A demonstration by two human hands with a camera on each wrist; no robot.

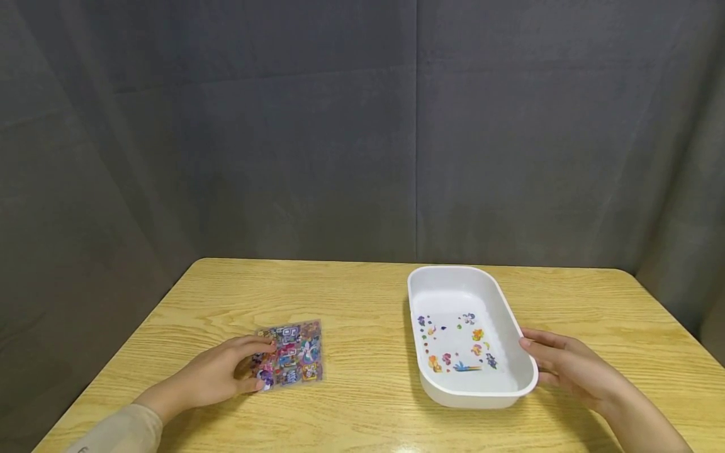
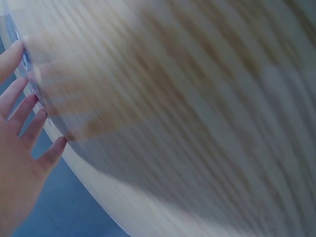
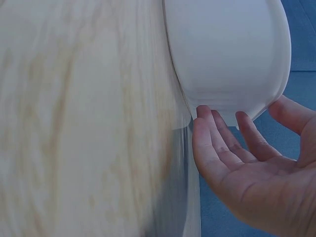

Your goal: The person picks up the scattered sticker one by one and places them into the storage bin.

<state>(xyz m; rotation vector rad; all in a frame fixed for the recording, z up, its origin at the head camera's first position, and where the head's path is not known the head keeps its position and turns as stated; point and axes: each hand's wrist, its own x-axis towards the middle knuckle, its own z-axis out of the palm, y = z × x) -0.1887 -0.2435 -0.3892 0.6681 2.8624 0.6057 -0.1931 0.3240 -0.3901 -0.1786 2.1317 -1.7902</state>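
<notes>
In the head view, a flat square packet of colourful cartoon stickers [image 1: 294, 355] lies on the table at centre left. My left hand [image 1: 218, 371] rests at its left side, fingertips and thumb touching the packet, fingers spread. To the right stands a white rectangular tray [image 1: 512, 327] with rounded corners. Scattered on its floor are several small bright sticker-like pieces [image 1: 461, 367]. My right hand [image 1: 574, 368] touches the tray's right outer side. From the right wrist view, its thumb meets the rim and its loosely extended fingers [image 3: 215, 143] lie against the outer wall.
A wood-grain table [image 1: 362, 371] with rounded back corners carries everything. Grey fabric [image 1: 311, 138] hangs behind it and along both sides. Bare tabletop separates the packet from the tray.
</notes>
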